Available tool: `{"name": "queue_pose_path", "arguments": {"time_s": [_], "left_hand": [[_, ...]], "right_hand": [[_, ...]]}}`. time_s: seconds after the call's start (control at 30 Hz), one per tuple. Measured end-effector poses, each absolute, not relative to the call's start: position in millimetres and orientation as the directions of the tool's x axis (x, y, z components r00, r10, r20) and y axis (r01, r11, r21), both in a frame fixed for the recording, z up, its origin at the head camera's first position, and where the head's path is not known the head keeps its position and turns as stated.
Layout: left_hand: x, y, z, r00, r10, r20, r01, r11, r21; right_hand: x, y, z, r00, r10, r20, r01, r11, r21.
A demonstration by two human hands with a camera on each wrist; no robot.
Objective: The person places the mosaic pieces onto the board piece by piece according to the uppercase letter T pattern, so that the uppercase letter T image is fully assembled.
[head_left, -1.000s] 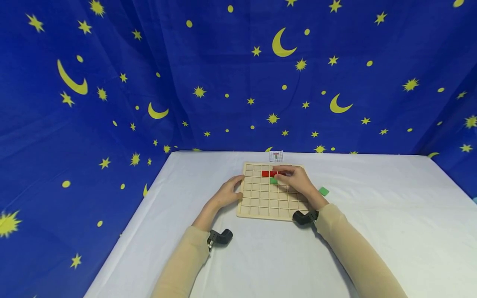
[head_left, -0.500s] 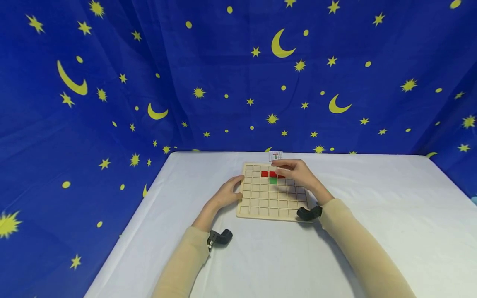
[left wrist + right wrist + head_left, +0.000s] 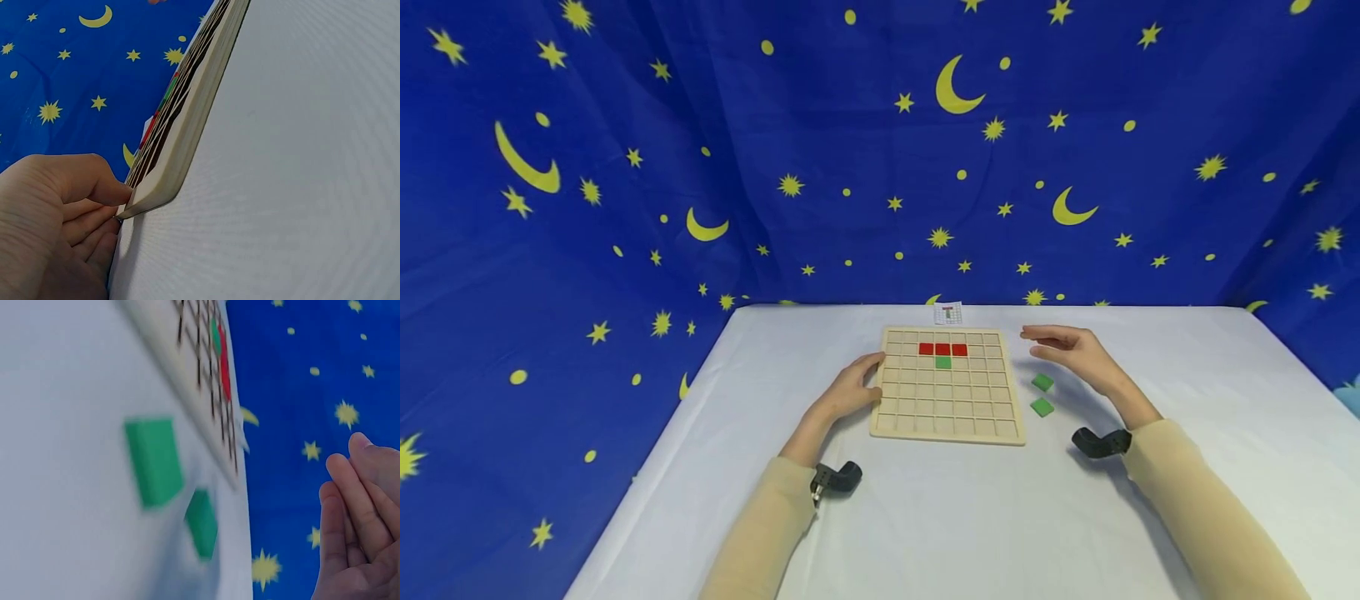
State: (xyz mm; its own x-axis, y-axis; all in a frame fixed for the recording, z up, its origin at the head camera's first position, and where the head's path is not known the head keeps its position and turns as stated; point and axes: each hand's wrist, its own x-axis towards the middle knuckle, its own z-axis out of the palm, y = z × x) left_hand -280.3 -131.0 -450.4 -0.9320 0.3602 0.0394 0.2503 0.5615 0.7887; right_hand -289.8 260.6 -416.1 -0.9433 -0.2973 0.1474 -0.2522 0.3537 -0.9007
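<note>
A square wooden grid board (image 3: 946,414) lies on the white table. In its upper part sit a row of three red tiles (image 3: 942,349) and one green tile (image 3: 943,362) under the middle one. My left hand (image 3: 847,390) rests at the board's left edge, thumb and fingers spread along it; in the left wrist view the thumb (image 3: 94,178) touches the rim. My right hand (image 3: 1075,354) hovers right of the board, fingers loosely extended, holding nothing. Below it on the table lie two loose green tiles, one farther (image 3: 1042,382) and one nearer (image 3: 1042,407).
A small printed card (image 3: 948,313) with a coloured grid pattern lies behind the board. A blue curtain (image 3: 850,150) with yellow moons and stars hangs behind the white-covered table (image 3: 940,517).
My right hand has let go of the third red tile and moved right, off the board, uncovering the row and both loose green tiles. My left hand stays at the edge.
</note>
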Motion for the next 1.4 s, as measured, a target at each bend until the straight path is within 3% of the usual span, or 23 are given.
{"name": "queue_pose_path", "arguments": {"time_s": [0.4, 0.77, 1.4], "left_hand": [[-279.4, -130.7, -449.5, -0.933, 0.358, 0.042, 0.247, 0.550, 0.798], [-279.5, -130.8, -449.6, -0.932, 0.359, 0.043, 0.247, 0.546, 0.801], [-280.1, -130.5, -449.8, -0.934, 0.355, 0.037, 0.244, 0.559, 0.792]], "right_hand": [[-274.1, 289.5, -436.7, -0.942, -0.298, 0.155, -0.281, 0.446, -0.850], [-273.7, 290.3, -456.3, -0.940, -0.329, 0.091, -0.261, 0.520, -0.813], [-272.6, 287.0, -460.4, -0.924, -0.357, 0.141, -0.340, 0.590, -0.733]]}}
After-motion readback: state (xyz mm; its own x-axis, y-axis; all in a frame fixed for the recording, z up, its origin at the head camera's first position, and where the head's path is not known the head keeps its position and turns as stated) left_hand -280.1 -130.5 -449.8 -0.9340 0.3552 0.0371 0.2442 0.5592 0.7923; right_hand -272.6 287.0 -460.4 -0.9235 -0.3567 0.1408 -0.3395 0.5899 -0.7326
